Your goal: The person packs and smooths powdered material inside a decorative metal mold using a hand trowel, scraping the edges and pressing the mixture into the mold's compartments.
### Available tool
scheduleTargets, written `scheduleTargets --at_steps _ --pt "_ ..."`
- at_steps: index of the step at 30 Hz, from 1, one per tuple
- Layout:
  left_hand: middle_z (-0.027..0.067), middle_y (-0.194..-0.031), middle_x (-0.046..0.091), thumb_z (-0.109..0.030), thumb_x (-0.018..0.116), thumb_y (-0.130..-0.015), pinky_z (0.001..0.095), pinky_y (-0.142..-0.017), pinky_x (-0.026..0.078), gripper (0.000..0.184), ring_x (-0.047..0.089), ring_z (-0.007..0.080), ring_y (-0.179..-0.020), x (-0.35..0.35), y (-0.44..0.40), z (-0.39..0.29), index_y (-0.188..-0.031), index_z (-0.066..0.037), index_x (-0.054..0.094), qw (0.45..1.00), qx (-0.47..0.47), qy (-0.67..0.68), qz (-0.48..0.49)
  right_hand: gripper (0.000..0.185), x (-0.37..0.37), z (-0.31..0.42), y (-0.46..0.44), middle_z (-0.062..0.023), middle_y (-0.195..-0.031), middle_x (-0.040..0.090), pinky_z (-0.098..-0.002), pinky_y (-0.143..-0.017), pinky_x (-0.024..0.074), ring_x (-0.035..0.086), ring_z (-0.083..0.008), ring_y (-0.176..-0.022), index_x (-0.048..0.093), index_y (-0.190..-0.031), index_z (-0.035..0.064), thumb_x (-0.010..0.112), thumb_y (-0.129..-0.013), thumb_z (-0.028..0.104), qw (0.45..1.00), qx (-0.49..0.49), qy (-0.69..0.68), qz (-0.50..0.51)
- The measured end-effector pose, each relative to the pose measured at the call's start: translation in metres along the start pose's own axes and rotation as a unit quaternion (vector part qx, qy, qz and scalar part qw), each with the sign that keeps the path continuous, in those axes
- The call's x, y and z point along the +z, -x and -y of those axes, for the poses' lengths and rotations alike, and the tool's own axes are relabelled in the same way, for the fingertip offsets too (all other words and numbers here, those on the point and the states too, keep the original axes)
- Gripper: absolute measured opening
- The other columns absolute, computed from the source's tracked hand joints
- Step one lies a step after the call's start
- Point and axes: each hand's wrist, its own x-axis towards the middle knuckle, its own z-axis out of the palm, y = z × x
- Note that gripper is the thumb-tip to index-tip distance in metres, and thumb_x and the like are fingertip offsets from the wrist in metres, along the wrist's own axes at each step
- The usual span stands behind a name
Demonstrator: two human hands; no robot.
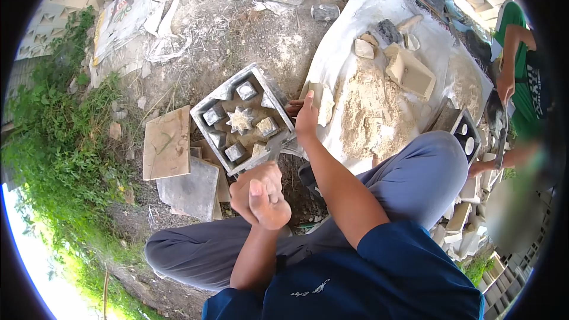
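My left hand is closed in a fist around the handle of a trowel, whose grey blade reaches over the near right corner of a square block mould. Inside the mould stand a star-shaped core and several small square blocks, with sandy mix around them. My right hand is at the mould's right side, fingers against its rim and thumb pointing up. Just right of that hand lies a pale, rough chunk. The trowel's handle is hidden in my fist.
A white sheet to the right carries a sand heap and a broken box-shaped piece. Flat boards lie left of the mould. A hammer rests at the back. Another person works at the far right.
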Motion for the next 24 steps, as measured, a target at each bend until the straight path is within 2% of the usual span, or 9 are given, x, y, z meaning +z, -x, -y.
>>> scheduleTargets --at_steps 2,4,6,8,13,15,20,22,24 --pt "0.0021 -0.043 0.032 -0.020 0.039 -0.100 0.0276 -0.040 0.023 0.052 0.029 0.0129 -0.037 -0.003 0.006 0.003 -0.050 -0.007 0.030 1.000 0.002 0.009 -0.003 0.083 -0.003 -0.005 0.007 -0.0127 -0.077 0.069 -0.0350 -0.071 0.0526 0.065 -0.0209 -0.070 0.069 -0.090 -0.0048 0.027 -0.102 0.066 1.000 -0.020 0.013 -0.001" --pt "0.0012 -0.048 0.033 -0.020 0.040 -0.101 0.0307 -0.045 0.025 0.044 0.028 0.0123 -0.042 -0.006 0.001 0.018 -0.058 -0.012 0.031 1.000 -0.016 -0.019 -0.004 0.082 -0.002 -0.007 0.006 -0.0125 -0.077 0.069 -0.0347 -0.071 0.0522 0.065 -0.0208 -0.069 0.069 -0.090 -0.0046 0.027 -0.103 0.064 0.999 -0.024 0.031 -0.001" --pt "0.0015 -0.048 0.034 -0.023 0.040 -0.101 0.0300 -0.045 0.024 0.045 0.027 0.0120 -0.041 -0.007 0.001 0.006 -0.059 -0.012 0.032 0.999 -0.026 -0.032 -0.013 0.082 -0.001 -0.007 0.004 -0.0125 -0.076 0.069 -0.0339 -0.072 0.0511 0.064 -0.0208 -0.068 0.069 -0.090 -0.0049 0.027 -0.103 0.064 1.000 0.010 -0.005 0.004" --pt "0.0010 -0.050 0.033 -0.021 0.040 -0.101 0.0311 -0.045 0.025 0.042 0.027 0.0123 -0.042 -0.008 0.000 -0.007 -0.061 -0.011 0.033 0.999 0.023 0.013 0.034 0.082 -0.001 0.002 -0.003 -0.0122 -0.075 0.069 -0.0340 -0.071 0.0511 0.064 -0.0208 -0.068 0.069 -0.090 -0.0048 0.028 -0.103 0.065 1.000 -0.002 -0.004 0.007" --pt "0.0019 -0.050 0.034 -0.017 0.038 -0.099 0.0314 -0.045 0.023 0.040 0.026 0.0126 -0.042 -0.005 -0.001 0.014 -0.060 -0.011 0.032 1.000 -0.010 -0.018 -0.004 0.081 0.003 -0.004 0.000 -0.0121 -0.073 0.068 -0.0340 -0.070 0.0502 0.062 -0.0199 -0.068 0.068 -0.089 -0.0052 0.029 -0.103 0.064 1.000 -0.018 0.013 0.002" --pt "0.0010 -0.045 0.031 -0.020 0.041 -0.098 0.0284 -0.042 0.022 0.049 0.027 0.0119 -0.038 0.001 -0.001 0.002 -0.051 -0.006 0.031 1.000 0.021 0.011 -0.018 0.081 -0.004 -0.010 0.003 -0.0111 -0.073 0.068 -0.0334 -0.069 0.0511 0.063 -0.0198 -0.068 0.069 -0.090 -0.0036 0.029 -0.102 0.065 1.000 -0.008 0.004 0.008" --pt "0.0005 -0.045 0.030 -0.019 0.039 -0.098 0.0277 -0.041 0.022 0.048 0.027 0.0111 -0.039 -0.006 -0.004 0.017 -0.052 -0.009 0.030 0.999 -0.015 -0.035 -0.035 0.081 0.004 0.003 0.007 -0.0107 -0.073 0.068 -0.0333 -0.069 0.0509 0.063 -0.0196 -0.068 0.070 -0.091 -0.0033 0.028 -0.103 0.065 1.000 -0.012 0.017 0.004" --pt "0.0016 -0.050 0.031 -0.018 0.039 -0.099 0.0331 -0.047 0.024 0.040 0.023 0.0130 -0.043 -0.010 -0.003 0.009 -0.060 -0.012 0.032 0.998 0.030 0.052 0.016 0.081 -0.001 0.005 0.011 -0.0109 -0.074 0.068 -0.0335 -0.070 0.0510 0.063 -0.0198 -0.069 0.069 -0.091 -0.0035 0.028 -0.103 0.065 1.000 0.007 0.012 0.003" --pt "0.0019 -0.049 0.033 -0.026 0.038 -0.100 0.0324 -0.048 0.022 0.043 0.023 0.0124 -0.043 -0.006 -0.005 0.015 -0.060 -0.014 0.031 1.000 -0.022 0.009 -0.014 0.081 -0.007 -0.007 0.017 -0.0109 -0.074 0.068 -0.0333 -0.069 0.0508 0.063 -0.0196 -0.070 0.069 -0.090 -0.0037 0.028 -0.103 0.065 1.000 0.016 0.022 -0.008"
